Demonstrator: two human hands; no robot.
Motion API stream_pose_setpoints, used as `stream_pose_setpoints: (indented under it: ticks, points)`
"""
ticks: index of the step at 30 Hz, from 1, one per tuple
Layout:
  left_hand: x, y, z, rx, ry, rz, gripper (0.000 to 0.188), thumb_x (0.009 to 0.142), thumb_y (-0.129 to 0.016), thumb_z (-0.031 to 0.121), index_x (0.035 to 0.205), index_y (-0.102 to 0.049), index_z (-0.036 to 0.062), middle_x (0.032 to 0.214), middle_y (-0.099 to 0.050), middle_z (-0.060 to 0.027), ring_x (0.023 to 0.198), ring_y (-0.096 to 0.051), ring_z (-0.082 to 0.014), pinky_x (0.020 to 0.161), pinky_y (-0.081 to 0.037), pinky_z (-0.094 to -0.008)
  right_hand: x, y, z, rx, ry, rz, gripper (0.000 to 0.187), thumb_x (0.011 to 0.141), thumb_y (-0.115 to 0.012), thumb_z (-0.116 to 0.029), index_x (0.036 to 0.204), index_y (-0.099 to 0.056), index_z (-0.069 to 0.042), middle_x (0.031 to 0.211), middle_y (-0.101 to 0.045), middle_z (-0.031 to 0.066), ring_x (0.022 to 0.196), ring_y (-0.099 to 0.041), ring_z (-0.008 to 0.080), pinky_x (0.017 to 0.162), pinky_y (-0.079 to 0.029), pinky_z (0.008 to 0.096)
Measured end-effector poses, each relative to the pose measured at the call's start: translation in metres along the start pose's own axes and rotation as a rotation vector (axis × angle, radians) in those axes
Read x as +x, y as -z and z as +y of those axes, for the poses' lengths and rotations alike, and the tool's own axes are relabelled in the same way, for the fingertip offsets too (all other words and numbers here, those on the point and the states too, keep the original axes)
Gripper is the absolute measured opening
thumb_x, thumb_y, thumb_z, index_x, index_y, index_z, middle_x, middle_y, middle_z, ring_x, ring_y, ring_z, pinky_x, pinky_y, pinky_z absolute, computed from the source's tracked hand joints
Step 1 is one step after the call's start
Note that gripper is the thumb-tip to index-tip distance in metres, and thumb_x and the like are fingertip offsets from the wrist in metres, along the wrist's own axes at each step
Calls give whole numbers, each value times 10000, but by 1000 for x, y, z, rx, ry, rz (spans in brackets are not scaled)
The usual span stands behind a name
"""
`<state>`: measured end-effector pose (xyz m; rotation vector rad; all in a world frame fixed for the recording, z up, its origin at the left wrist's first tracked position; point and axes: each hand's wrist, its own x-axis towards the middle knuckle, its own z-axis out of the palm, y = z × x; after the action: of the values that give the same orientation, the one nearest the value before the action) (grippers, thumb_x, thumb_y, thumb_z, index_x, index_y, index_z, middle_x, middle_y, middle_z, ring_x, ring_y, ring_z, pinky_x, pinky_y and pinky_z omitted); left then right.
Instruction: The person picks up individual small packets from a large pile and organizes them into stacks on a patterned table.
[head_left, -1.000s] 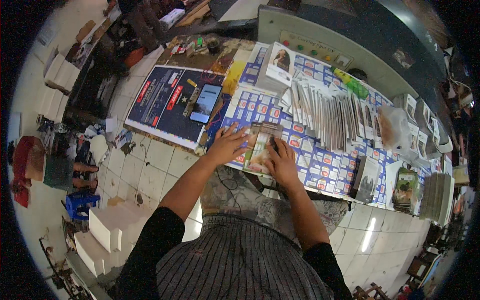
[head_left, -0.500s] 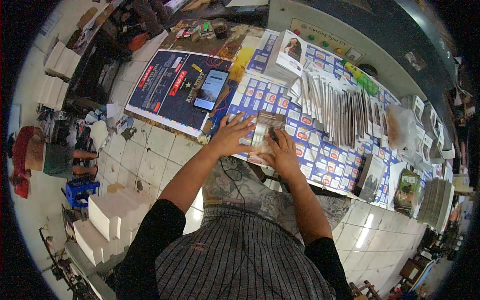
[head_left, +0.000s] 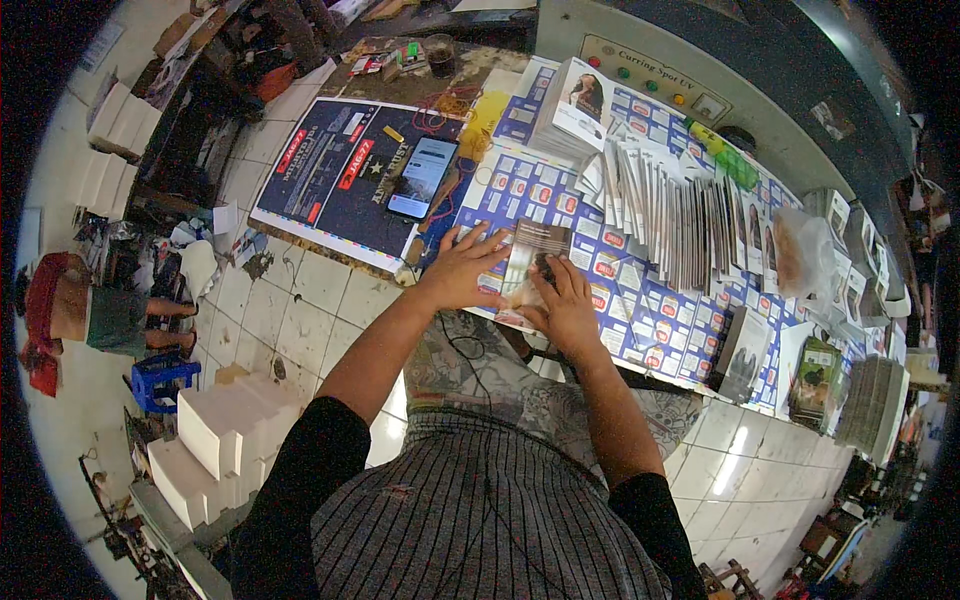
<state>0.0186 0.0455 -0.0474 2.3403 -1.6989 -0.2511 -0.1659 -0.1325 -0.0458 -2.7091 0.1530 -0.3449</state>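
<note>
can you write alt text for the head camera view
A person's right hand rests on a printed leaflet while the left hand lies at its left edge, on blue patterned sheeting. A phone lies on a dark poster to the left; a row of booklets sits to the right.

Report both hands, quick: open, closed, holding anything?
Left hand: open, fingers spread, at the left edge of the leaflet; no grip visible.
Right hand: open, fingers on the leaflet's right side; no grip visible.
</note>
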Motion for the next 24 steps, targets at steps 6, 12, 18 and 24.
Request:
stream_pose_setpoints:
  ticks: [6,12,18,24]
  points:
    - [-1,-1,-3,15,-10,-10,989,720,-699,720,1491,-448,153,1627,-290,-71,1517,-190,-328,1170,-125,-616,0,-1,-1,2,11,14,686,802,-749,-470,1359,-571,-112,1488,-425,178,1389,-366,391,1127,-312,523]
    - [-1,3,3,12,-7,-26,963,734,-717,683,1512,-416,202,1637,-264,-69,1519,-170,-344,1172,-115,-625,0,0,-2,-10,15,21,673,821,-734,-477,1356,-570,-105,1481,-434,178,1385,-370,394,1126,-317,520]
    - [-1,3,4,-7,15,-53,958,738,-727,663,1519,-408,211,1641,-253,-70,1523,-158,-347,1180,-97,-623,-1,2,-1,15,7,16,668,833,-719,-483,1358,-566,-100,1491,-427,180,1405,-360,380,1135,-309,522]
    - [0,1,0,6,-18,-58,937,775,-651,713,1515,-415,189,1640,-248,-96,1522,-148,-361,1162,-87,-654,7,-2,7,-12,-48,-28,698,869,-691,-460,1421,-501,-77,1537,-377,178,1450,-312,365,1169,-257,540]
